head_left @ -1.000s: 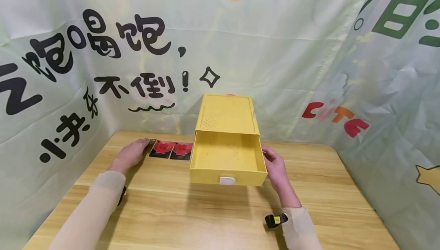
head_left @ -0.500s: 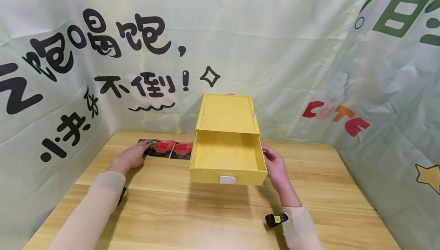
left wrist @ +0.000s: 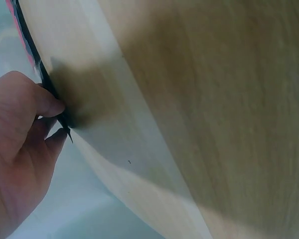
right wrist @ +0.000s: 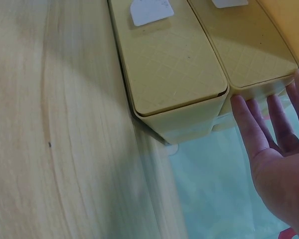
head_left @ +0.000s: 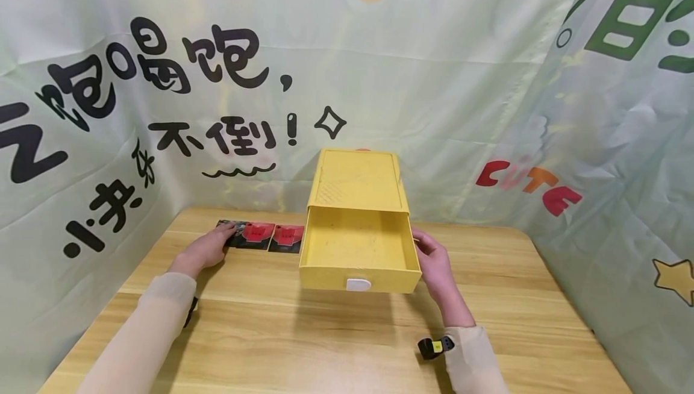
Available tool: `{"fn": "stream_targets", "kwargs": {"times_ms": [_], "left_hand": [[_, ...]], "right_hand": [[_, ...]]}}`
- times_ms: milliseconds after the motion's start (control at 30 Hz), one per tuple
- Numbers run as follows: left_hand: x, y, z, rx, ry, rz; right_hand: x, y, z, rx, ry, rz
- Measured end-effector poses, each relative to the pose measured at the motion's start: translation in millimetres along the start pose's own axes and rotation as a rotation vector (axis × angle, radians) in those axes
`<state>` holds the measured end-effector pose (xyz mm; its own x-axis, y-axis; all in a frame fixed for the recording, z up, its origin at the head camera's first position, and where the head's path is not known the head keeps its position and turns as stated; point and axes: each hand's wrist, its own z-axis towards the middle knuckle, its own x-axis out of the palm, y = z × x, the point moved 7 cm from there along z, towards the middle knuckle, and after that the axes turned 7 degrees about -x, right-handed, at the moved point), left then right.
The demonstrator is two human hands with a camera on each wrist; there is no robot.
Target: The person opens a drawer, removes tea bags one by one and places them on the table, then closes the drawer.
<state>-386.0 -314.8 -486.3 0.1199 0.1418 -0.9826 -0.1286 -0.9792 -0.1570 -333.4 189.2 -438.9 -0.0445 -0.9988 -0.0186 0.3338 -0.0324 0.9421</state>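
A yellow drawer box [head_left: 359,180] stands at the back middle of the table, its upper drawer [head_left: 355,246] pulled out, with nothing visible inside. My right hand [head_left: 434,261] is at its right side; in the right wrist view, the straight fingers [right wrist: 249,122] touch the drawer's side. At left, several dark flat cards lie in a row: two red-printed cards [head_left: 256,234] [head_left: 286,237] and a darker one [head_left: 224,223] at the left end. My left hand [head_left: 203,252] rests its fingertips on that end card, whose dark edge [left wrist: 47,84] shows under the thumb in the left wrist view.
In the right wrist view, a lower drawer [right wrist: 174,64] sits beneath the upper one. The wooden table [head_left: 347,346] meets printed cloth walls [head_left: 444,105] at the back and sides. A small black device [head_left: 434,347] is on the right wrist.
My left hand has shifted slightly left, and more of the end card shows beside its fingers. The right hand and the drawer box stay put.
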Motion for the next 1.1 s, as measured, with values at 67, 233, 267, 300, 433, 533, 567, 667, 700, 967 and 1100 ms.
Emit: {"fn": "stream_targets", "kwargs": {"times_ms": [67,233,267,300,433,533,567,667,700,967,1100], "left_hand": [[0.0,0.1,-0.9,-0.003,-0.001,-0.004],[-1.5,-1.4,-3.3,-0.002,-0.018,-0.017],[-1.6,-1.2,-3.9,-0.001,-0.022,-0.018],[-1.9,-1.1,-4.3,-0.001,-0.025,-0.022],[-2.3,1.1,-5.7,-0.005,-0.034,-0.039],[-2.9,2.3,-6.9,-0.011,-0.041,-0.064],[-3.5,2.5,-7.6,-0.012,-0.046,-0.072],[-7.3,1.6,-11.4,-0.015,-0.063,-0.120],[-9.3,1.3,-12.8,-0.016,-0.072,-0.142],[-32.0,-7.9,-26.9,0.020,-0.185,-0.291],[-41.7,-14.5,-36.0,0.048,-0.261,-0.348]], "right_hand": [[0,0,-0.2,-0.001,-0.002,-0.001],[0,0,-0.9,0.009,-0.005,0.005],[0,0,-1.1,0.013,-0.005,0.005],[0,1,-1.2,0.016,-0.004,0.005],[1,1,-1.2,0.029,-0.002,0.000],[1,1,-0.7,0.031,-0.004,-0.001],[1,1,-0.6,0.030,-0.003,0.001],[1,1,-0.3,0.025,0.000,0.001],[1,2,-0.4,0.024,0.001,0.000],[-1,-1,-0.3,0.018,0.000,-0.007],[-1,-1,-0.4,0.006,-0.007,0.002]]}}
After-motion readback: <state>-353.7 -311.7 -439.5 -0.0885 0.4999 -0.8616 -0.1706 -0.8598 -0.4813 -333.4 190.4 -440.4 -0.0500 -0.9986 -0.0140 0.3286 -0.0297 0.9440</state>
